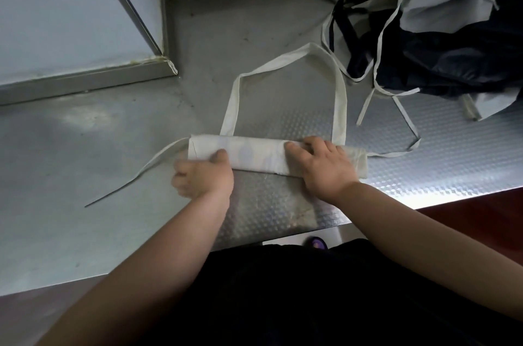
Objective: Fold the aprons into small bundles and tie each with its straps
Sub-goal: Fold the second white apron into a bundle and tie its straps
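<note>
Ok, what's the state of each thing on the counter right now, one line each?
white apron, folded into a long narrow band, lying flat, not tied
neck loop, spread open on the counter beyond the band
left waist strap, loose, trailing off to the left
left hand, thumb on the band's left end, blurred, grip unclear
right hand, fingers pressing on the band's right part
apron pile, unfolded heap, straps tangled

Light: cool, even, moderately bright (source unseen).
Glare: a bright strip is thrown along the table's (441,190) near edge; a paler patch at left.
Blur: the left hand (202,175) is smeared.
Distortion: straight lines are bent near the edges.
</note>
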`<action>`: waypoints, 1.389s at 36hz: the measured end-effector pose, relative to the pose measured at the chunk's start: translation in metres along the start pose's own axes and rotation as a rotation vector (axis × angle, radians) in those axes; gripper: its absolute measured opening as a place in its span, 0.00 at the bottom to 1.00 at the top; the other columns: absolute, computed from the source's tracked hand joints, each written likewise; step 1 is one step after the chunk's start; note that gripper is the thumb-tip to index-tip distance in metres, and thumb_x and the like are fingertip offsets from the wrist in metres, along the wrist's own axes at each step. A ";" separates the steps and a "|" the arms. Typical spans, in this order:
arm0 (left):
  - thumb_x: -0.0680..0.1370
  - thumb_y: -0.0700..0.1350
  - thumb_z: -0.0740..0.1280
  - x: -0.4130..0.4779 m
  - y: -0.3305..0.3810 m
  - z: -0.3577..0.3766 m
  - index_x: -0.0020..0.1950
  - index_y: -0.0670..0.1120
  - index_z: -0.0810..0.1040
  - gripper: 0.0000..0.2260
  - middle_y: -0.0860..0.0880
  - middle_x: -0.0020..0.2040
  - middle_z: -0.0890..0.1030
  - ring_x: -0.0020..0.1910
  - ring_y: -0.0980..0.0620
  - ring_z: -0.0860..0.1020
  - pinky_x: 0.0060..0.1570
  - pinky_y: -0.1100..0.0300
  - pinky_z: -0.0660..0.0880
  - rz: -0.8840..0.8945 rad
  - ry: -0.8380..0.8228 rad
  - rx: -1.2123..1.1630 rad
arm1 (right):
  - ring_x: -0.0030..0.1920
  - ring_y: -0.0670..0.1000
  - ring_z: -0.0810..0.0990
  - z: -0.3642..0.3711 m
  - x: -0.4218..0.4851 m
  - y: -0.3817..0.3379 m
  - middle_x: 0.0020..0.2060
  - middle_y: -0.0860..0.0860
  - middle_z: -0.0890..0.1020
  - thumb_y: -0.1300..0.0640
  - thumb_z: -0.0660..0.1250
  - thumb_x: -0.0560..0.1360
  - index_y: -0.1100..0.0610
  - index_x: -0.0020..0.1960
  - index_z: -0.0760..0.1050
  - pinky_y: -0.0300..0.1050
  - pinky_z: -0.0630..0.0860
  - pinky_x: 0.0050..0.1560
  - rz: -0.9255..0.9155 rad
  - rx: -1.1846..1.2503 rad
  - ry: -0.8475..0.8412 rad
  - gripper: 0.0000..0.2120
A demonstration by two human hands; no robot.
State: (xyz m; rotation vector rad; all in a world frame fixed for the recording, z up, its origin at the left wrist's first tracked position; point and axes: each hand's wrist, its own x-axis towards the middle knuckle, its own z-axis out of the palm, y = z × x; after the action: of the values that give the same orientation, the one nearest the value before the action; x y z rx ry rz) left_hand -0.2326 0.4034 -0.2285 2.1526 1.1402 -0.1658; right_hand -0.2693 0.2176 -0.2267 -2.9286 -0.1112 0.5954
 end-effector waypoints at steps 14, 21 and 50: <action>0.72 0.42 0.71 0.007 0.008 0.012 0.58 0.35 0.74 0.18 0.38 0.54 0.77 0.52 0.40 0.77 0.49 0.53 0.71 0.602 -0.114 -0.016 | 0.70 0.57 0.61 0.004 0.002 0.004 0.72 0.54 0.58 0.54 0.54 0.81 0.41 0.76 0.52 0.49 0.57 0.69 -0.026 0.016 -0.011 0.26; 0.72 0.35 0.59 0.011 -0.023 0.023 0.65 0.38 0.72 0.21 0.42 0.54 0.71 0.49 0.44 0.69 0.44 0.52 0.76 1.498 -0.063 0.471 | 0.68 0.57 0.64 0.003 0.002 0.007 0.71 0.53 0.62 0.52 0.54 0.81 0.42 0.75 0.56 0.48 0.58 0.66 -0.033 0.058 0.024 0.23; 0.66 0.42 0.54 0.000 -0.001 0.011 0.61 0.44 0.77 0.25 0.45 0.46 0.74 0.41 0.43 0.73 0.39 0.54 0.70 1.434 -0.183 0.680 | 0.38 0.63 0.78 0.004 0.000 -0.004 0.44 0.62 0.77 0.69 0.69 0.67 0.60 0.58 0.77 0.49 0.72 0.33 0.192 0.304 0.450 0.20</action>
State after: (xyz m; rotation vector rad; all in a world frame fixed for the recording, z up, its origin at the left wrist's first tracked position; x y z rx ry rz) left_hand -0.2316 0.3968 -0.2368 2.8971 -0.8277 -0.0777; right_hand -0.2708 0.2225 -0.2299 -2.7065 0.2876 -0.0379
